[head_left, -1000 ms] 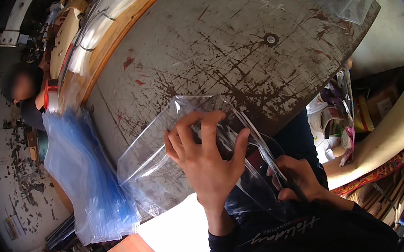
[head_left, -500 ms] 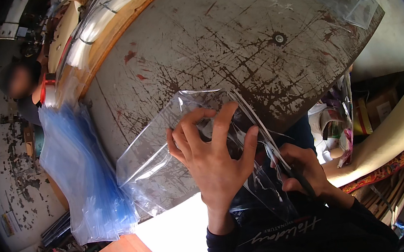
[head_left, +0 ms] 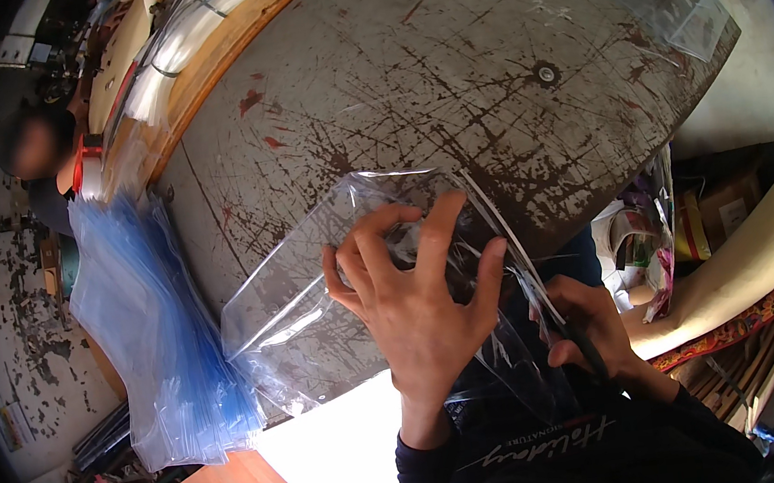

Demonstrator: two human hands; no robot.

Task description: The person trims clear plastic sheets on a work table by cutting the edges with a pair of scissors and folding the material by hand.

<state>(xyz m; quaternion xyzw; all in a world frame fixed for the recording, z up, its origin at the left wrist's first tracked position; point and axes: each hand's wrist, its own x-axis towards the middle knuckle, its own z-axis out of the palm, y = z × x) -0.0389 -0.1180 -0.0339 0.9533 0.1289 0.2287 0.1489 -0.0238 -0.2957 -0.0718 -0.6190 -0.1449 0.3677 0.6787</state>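
Scratched and stained with dark and reddish marks, the grey worktable (head_left: pixel 444 73) filled most of the view. On its near edge lay a clear plastic bag (head_left: pixel 317 297), partly hanging over toward the person. The left hand (head_left: pixel 419 309) pressed flat on it, fingers spread wide and gripping nothing, only pinning the film down. The right hand (head_left: pixel 588 333) was curled closed around a dark slender tool (head_left: pixel 582 345) at the bag's right edge, near its sealed strip; what kind of tool could not be told. The bag looked very light, limp and slippery, likely to crease and slide, so it would best be held flat under a palm or pinched at the stiffer seam. Just left of it a thick stack of bluish bags (head_left: pixel 155 344) drooped off the table's left end. Beyond, a wooden board (head_left: pixel 223 55) carried bundled clear film, and another person (head_left: pixel 43 157) sat at the far left.
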